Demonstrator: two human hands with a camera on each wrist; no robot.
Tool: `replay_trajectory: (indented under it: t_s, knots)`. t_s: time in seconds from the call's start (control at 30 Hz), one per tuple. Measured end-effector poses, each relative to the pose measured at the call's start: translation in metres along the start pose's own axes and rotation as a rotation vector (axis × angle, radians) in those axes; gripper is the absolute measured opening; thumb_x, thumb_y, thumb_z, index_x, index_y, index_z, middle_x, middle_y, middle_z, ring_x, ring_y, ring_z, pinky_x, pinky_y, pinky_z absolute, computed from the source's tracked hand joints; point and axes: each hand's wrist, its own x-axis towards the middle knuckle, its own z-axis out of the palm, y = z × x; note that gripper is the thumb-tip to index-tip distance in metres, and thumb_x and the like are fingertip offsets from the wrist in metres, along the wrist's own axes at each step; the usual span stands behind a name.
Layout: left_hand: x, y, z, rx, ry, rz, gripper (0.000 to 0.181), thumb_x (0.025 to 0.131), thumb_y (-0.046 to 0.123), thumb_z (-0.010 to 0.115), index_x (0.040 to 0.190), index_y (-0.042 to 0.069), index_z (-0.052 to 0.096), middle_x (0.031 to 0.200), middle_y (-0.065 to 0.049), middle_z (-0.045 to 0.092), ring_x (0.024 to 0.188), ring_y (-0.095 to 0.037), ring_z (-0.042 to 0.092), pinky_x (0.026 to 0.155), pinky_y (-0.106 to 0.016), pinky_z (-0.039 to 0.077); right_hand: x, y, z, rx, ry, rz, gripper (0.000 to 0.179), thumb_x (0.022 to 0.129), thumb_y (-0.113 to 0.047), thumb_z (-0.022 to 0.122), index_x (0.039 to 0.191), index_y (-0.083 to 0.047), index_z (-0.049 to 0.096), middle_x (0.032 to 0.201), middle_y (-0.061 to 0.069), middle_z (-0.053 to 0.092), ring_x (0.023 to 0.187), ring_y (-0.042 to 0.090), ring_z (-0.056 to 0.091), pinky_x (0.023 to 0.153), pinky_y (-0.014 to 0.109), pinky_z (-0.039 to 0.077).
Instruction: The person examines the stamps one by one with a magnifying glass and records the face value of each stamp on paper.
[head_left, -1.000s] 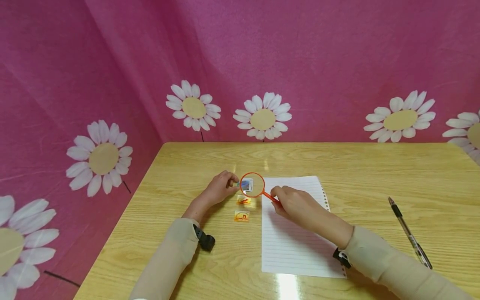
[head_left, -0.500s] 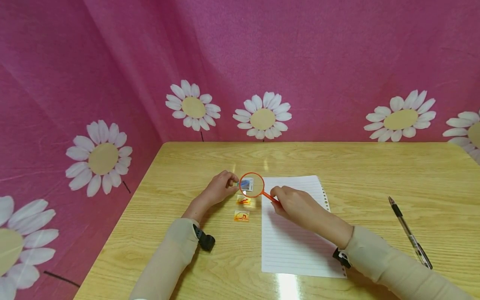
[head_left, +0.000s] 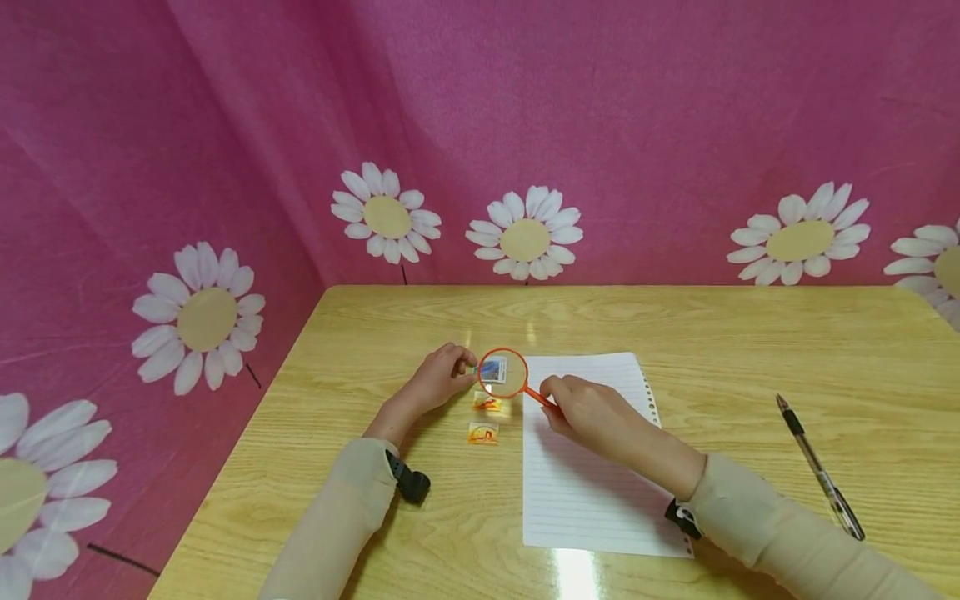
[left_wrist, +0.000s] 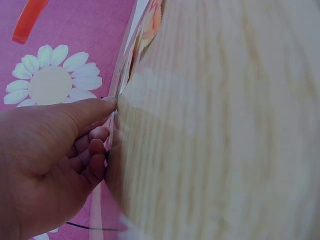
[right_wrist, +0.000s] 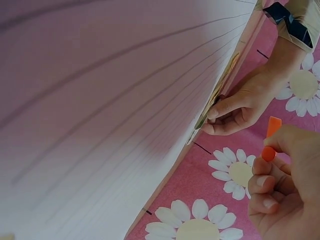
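My right hand (head_left: 596, 408) grips the orange handle of a magnifying glass (head_left: 537, 395), its round lens held over a blue-and-white postage stamp (head_left: 492, 370). In the right wrist view the handle end (right_wrist: 269, 153) sticks out between thumb and fingers. At that stamp's left edge, my left hand (head_left: 441, 377) pinches it with thumb and fingertips, low at the tabletop in the left wrist view. Below it, towards me, two yellow-and-red stamps lie in a column, a middle stamp (head_left: 487, 402) and a nearer stamp (head_left: 483, 433).
A lined sheet of paper (head_left: 592, 492) with punched holes lies under my right hand and forearm. Farther right, a black pen (head_left: 821, 467) lies aslant on the wooden table (head_left: 375, 533). Pink cloth (head_left: 637, 125) with white daisies stands behind the table and along its left side.
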Motion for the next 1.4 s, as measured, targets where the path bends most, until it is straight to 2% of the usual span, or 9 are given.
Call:
replay_trajectory:
  t_s: [0.5, 1.0, 1.4]
  knots:
    - [-0.002, 0.001, -0.001, -0.021, -0.012, 0.006, 0.018, 0.095, 0.013, 0.063, 0.109, 0.002, 0.061, 0.092, -0.008, 0.049, 0.082, -0.018, 0.042, 0.076, -0.031, 0.036, -0.002, 0.001, 0.0, -0.001, 0.014, -0.019, 0.03, 0.074, -0.002, 0.076, 0.093, -0.006, 0.053, 0.067, 0.0, 0.055, 0.057, 0.01, 0.051, 0.05, 0.024, 0.045]
    - [-0.002, 0.002, -0.002, -0.011, -0.012, 0.015, 0.019, 0.095, 0.013, 0.064, 0.11, 0.001, 0.061, 0.092, -0.009, 0.049, 0.082, -0.018, 0.043, 0.076, -0.03, 0.037, -0.007, 0.003, -0.012, 0.031, -0.037, 0.052, 0.025, 0.077, -0.001, 0.073, 0.092, -0.007, 0.054, 0.068, 0.0, 0.056, 0.059, 0.01, 0.049, 0.052, 0.024, 0.045]
    - [-0.001, 0.003, -0.001, -0.013, -0.008, -0.009, 0.019, 0.095, 0.014, 0.064, 0.109, 0.002, 0.061, 0.091, -0.007, 0.048, 0.083, -0.018, 0.043, 0.076, -0.031, 0.037, -0.021, 0.014, -0.017, 0.013, -0.019, 0.069, 0.026, 0.075, 0.0, 0.074, 0.092, -0.006, 0.054, 0.068, 0.001, 0.057, 0.059, 0.01, 0.049, 0.05, 0.025, 0.045]
